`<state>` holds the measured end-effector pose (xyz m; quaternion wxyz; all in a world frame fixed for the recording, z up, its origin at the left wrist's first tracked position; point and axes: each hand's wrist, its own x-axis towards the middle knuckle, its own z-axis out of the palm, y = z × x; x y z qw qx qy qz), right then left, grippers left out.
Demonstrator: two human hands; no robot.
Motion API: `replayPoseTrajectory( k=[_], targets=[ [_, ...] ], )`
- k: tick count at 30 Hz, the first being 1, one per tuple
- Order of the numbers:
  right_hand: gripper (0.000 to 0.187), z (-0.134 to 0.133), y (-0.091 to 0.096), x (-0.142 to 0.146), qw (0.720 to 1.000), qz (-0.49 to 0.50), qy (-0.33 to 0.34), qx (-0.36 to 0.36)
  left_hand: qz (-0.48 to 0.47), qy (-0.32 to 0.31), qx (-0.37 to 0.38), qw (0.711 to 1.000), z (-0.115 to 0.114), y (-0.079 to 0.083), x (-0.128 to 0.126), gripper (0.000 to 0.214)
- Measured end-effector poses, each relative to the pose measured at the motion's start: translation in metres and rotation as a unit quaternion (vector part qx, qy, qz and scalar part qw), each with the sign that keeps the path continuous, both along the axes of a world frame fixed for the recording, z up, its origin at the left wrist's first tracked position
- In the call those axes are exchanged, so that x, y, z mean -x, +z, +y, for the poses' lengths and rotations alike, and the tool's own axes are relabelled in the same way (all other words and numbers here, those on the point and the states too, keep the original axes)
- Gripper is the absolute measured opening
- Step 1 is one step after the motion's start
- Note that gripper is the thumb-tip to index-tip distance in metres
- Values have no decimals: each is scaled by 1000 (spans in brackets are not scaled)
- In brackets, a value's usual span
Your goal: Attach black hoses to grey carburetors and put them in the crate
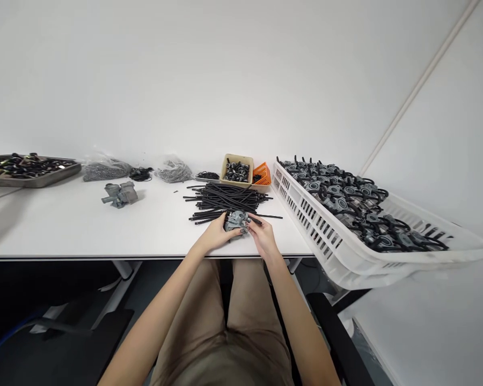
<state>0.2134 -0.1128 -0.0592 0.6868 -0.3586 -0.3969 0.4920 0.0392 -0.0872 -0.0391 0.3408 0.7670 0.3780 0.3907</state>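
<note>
A grey metal carburetor [236, 220] is held just above the table's front part, between my two hands. My left hand [217, 234] is closed round its left side, thumb along the near face. At the carburetor's right side, the fingers of my right hand [262, 236] are pinched together on a black rubber hose [255, 220]; whether the hose end is on a fitting is hidden by the fingers. Right behind the hands lies a pile of black hoses [229, 197]. A second carburetor [121, 194] rests on the table to the left.
On the right stands a white plastic crate [326, 244] full of carburetors with hoses. Behind the hose pile are a cream bin [237, 158] of small parts and an orange basket [262, 172]. Bags of parts [107, 167] and a metal tray [36, 181] line the back left.
</note>
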Motion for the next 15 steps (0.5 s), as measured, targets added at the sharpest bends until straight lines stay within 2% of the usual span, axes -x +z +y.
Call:
replayPoseTrajectory(
  k=[5,9,15],
  targets=[
    [42,0,-4,-2,998,-59,9,-35,22,15,-53,998,-6,1,-3,50],
    [48,-1,-6,1,992,-103,13,-65,24,28,-44,998,-6,-1,-2,48],
    [53,-5,-4,5,990,-115,47,-73,12,18,-35,999,-4,-3,0,49]
  ],
)
